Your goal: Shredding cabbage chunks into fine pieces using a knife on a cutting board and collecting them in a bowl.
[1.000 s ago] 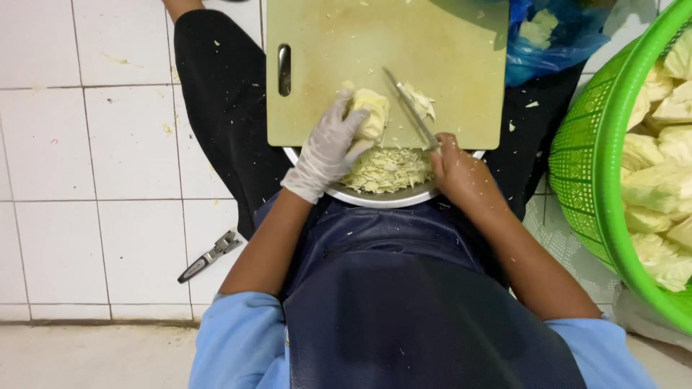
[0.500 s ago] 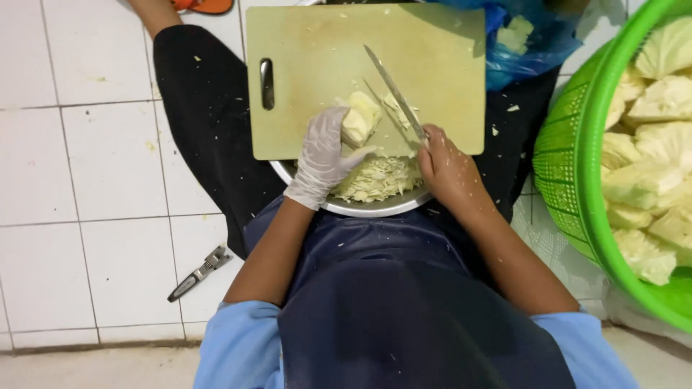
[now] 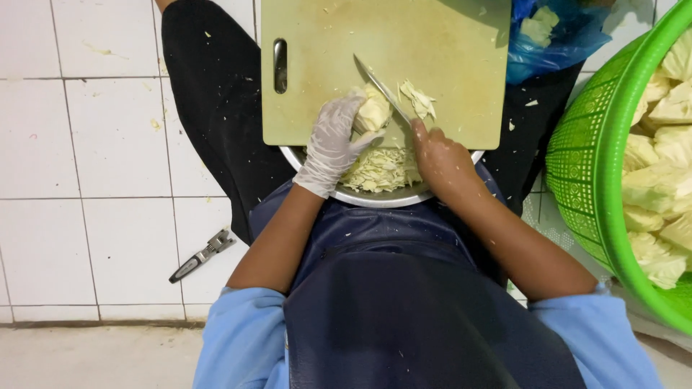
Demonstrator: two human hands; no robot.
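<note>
My gloved left hand (image 3: 333, 142) presses the cabbage piece (image 3: 373, 109) on the near edge of the cutting board (image 3: 324, 50); my right hand (image 3: 441, 157), just beside it, grips the knife (image 3: 380, 88), its blade against the cabbage

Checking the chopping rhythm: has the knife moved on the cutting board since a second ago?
Yes. The knife in the right hand has swung left across the board, toward its handle slot, and now lies against the cabbage piece.

Green basket (image 3: 577, 166) of cabbage chunks (image 3: 656, 180) sat right of the fingers; blue bag (image 3: 555, 36) beyond; peeler (image 3: 202, 254) on tiled floor (image 3: 86, 144), left.
</note>
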